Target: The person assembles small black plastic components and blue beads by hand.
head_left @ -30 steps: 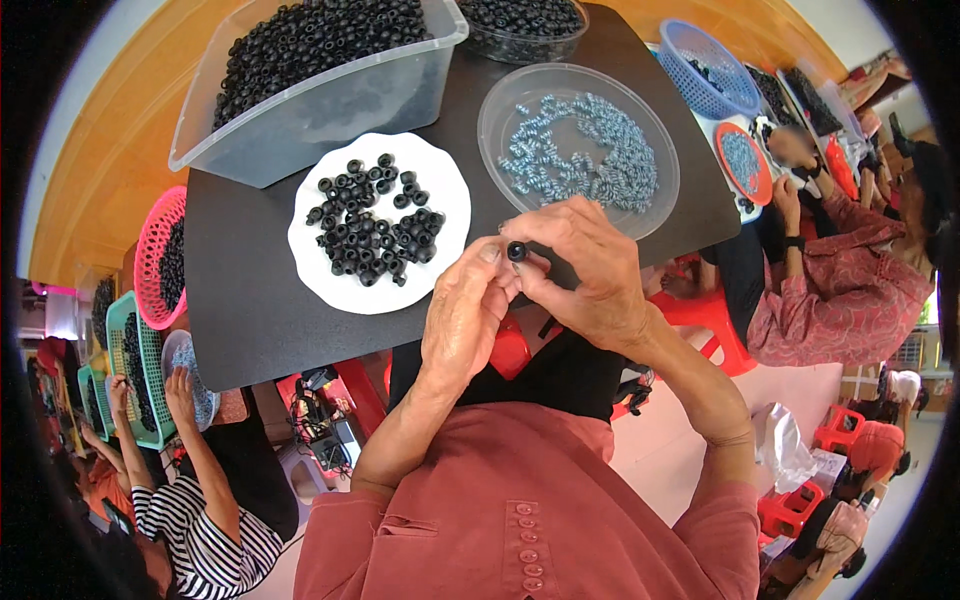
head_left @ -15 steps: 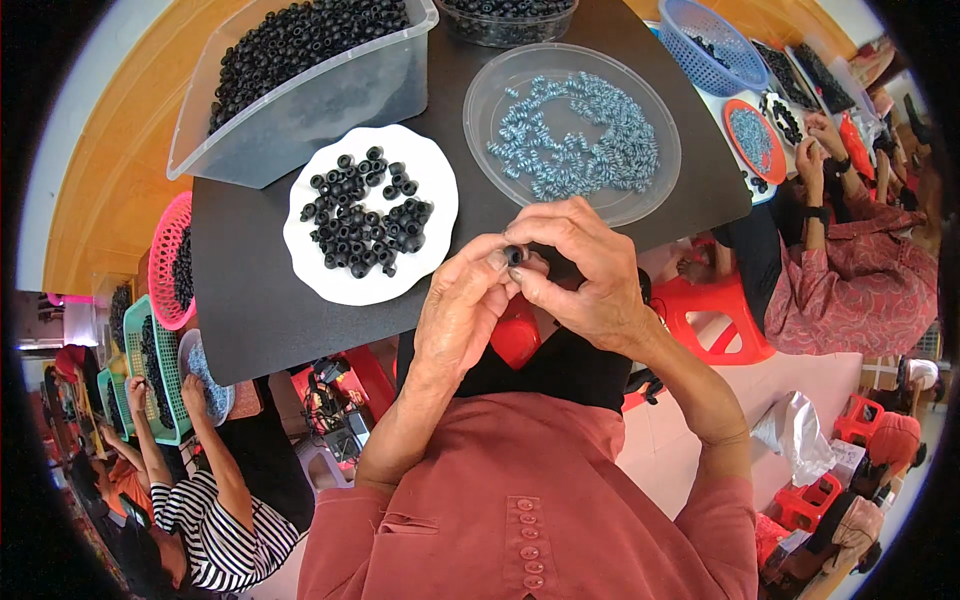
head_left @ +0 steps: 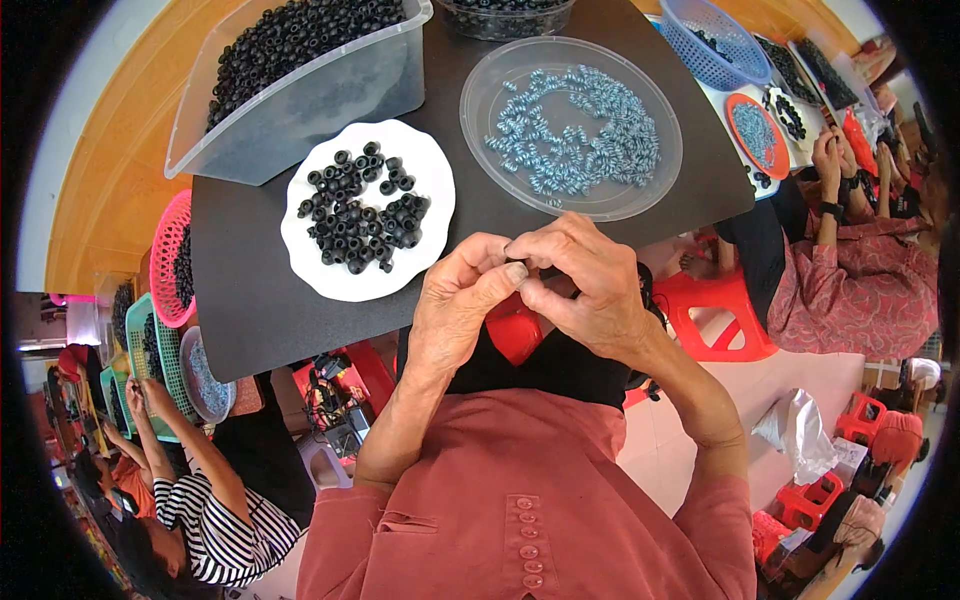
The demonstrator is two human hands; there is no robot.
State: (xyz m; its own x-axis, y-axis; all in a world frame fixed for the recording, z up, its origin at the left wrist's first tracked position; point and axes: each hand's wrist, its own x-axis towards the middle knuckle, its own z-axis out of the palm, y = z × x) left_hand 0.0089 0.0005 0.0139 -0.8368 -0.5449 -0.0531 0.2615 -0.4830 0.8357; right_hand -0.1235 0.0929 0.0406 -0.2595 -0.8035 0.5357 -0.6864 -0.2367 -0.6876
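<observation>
My left hand (head_left: 462, 305) and my right hand (head_left: 592, 290) meet at the near edge of the dark table, fingertips together. Pinched between them is a small round black plastic piece with a hole, now mostly covered by my thumbs and fingers. To the left of my hands, a white scalloped plate (head_left: 305, 270) bears a heap of similar black pieces (head_left: 365, 225). Just beyond my right hand lies a clear round plastic tray (head_left: 480, 75) with many small bluish metal springs (head_left: 620, 140) spread in it. Both hands are closed at the fingertips.
A large clear bin (head_left: 330, 125) full of black pieces stands at the back left, beside a clear tub (head_left: 510, 30). Co-workers sit on both sides, near a pink basket (head_left: 165, 255), a green basket (head_left: 180, 400) and a blue basket (head_left: 690, 45). Red stools (head_left: 710, 310) stand on the floor.
My fingers have closed further over the black piece, which showed plainly before. My left thumb has turned across it. Co-workers' hands at both sides have shifted.
</observation>
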